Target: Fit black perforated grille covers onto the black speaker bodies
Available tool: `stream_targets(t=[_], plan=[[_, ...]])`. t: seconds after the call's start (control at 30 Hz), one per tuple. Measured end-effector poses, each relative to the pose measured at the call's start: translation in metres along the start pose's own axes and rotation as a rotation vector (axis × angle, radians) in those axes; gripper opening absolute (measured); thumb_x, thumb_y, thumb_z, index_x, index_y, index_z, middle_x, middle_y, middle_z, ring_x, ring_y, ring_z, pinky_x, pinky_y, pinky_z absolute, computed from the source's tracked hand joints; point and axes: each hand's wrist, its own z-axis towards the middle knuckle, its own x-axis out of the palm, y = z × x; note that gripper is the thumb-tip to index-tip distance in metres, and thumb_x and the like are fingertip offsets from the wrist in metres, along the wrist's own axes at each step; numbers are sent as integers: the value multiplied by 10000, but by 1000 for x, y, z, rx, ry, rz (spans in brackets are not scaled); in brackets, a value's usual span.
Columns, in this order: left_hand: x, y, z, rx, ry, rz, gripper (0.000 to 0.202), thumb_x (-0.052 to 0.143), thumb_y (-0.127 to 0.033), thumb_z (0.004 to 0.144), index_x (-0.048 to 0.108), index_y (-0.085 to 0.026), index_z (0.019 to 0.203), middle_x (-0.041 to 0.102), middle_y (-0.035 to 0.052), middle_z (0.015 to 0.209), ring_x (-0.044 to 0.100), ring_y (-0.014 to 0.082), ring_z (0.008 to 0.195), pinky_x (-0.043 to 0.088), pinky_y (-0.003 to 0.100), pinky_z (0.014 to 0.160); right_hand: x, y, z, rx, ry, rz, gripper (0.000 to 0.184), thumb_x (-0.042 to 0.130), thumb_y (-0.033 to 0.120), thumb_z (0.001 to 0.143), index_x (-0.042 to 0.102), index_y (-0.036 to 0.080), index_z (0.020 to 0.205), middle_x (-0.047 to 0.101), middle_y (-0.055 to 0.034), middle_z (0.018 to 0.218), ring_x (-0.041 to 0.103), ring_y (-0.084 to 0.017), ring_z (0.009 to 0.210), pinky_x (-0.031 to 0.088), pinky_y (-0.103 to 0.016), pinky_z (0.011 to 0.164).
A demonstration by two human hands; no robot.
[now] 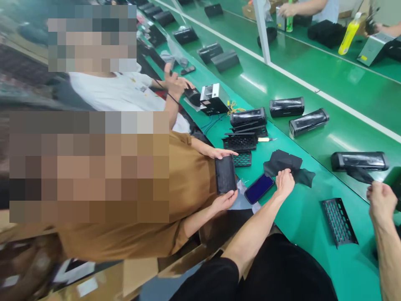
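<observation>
The left hand is pinching the limp, matte black cloth, fingers curled narrow, likely pinning it to the glossy green worktop. A glassy phone is lying just beside the cloth. Well apart from the cloth, the right hand is closing fist-like on a dark strip beside 1 rounded speaker.

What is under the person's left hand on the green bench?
The left hand rests on the edge of crumpled black fabric sheets lying on the green bench. Anything beneath the fabric is covered.
</observation>
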Motion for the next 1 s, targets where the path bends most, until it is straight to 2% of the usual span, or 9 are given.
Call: stream_targets(t=[0.1, 0.2, 0.33, 0.43, 0.57, 0.67, 0.8, 0.9, 1.0], plan=[[-8, -5, 0, -4, -5, -80, 279, 516, -164, 1012, 693, -187, 1226, 707, 184, 1288, 565, 345, 1352, 392, 543, 1212, -56, 11, -10, 32, -72, 307, 459, 760, 668, 792, 557, 256, 819, 579, 29, 763, 580, -185, 703, 572, -430, 799], [-14, -15, -9, 38, 11, -201, 338, 512, -196, 1026, 619, -202, 1347, 601, 188, 1456, 484, 327, 1466, 329, 543, 1275, -81, 19, -48, 94, 26, 526, 459, 904, 591, 701, 610, 251, 795, 684, 3, 879, 673, -227, 890, 574, -515, 993], [-1, -42, -46, 137, 250, -393, 414, 586, -453, 1046, 592, -216, 1386, 683, 158, 1355, 687, 247, 1198, 533, 445, 1099, -70, 20, -114, 253, 259, 689, 394, 875, 600, 797, 761, 252, 943, 793, -89, 1093, 709, -336, 1152, 525, -607, 1115], [19, -64, -83, 189, 633, -584, 573, 569, -690, 998, 709, -168, 1189, 782, 134, 1029, 755, 214, 863, 613, 389, 849, -52, 7, -153, 362, 362, 757, 444, 858, 625, 819, 801, 288, 1102, 801, -101, 1213, 717, -347, 1187, 520, -601, 1129], [30, -76, -109, 194, 864, -797, 603, 701, -715, 883, 752, -149, 1083, 792, 126, 1000, 734, 214, 862, 580, 358, 838, -48, -21, -178, 495, 416, 797, 403, 927, 560, 764, 820, 306, 1058, 818, -93, 1157, 748, -346, 1108, 535, -602, 1095], [19, -81, -108, 290, 859, -692, 334, 813, -496, 847, 798, -192, 987, 801, 58, 970, 705, 194, 895, 537, 308, 878, -53, -38, -184, 572, 422, 830, 438, 883, 665, 756, 826, 296, 984, 818, -118, 1134, 748, -377, 1107, 537, -646, 1065], [3, -97, -99, 774, 1150, -317, 108, 754, -252, 883, 839, -267, 948, 817, -4, 910, 711, 165, 813, 505, 243, 783, -58, -43, -188, 623, 378, 824, 814, 649, 974, 736, 802, 337, 1219, 764, -126, 1339, 703, -397, 1235, 564, -641, 1014], [3, -107, -92, 1019, 1259, -126, 132, 734, -229, 918, 837, -306, 949, 804, -28, 843, 698, 148, 711, 481, 225, 676, -57, -44, -192, 635, 385, 715, 806, 939, 746, 624, 774, 334, 1297, 738, -98, 1396, 719, -364, 1190, 620, -516, 914], [15, -111, -78, 1047, 1110, 17, 137, 706, -249, 956, 826, -314, 973, 819, -19, 930, 747, 168, 840, 512, 225, 761, -53, -51, -198, 663, 345, 567, 669, 1019, 588, 573, 808, 221, 1092, 805, -103, 1106, 766, -303, 928, 640, -426, 775]])
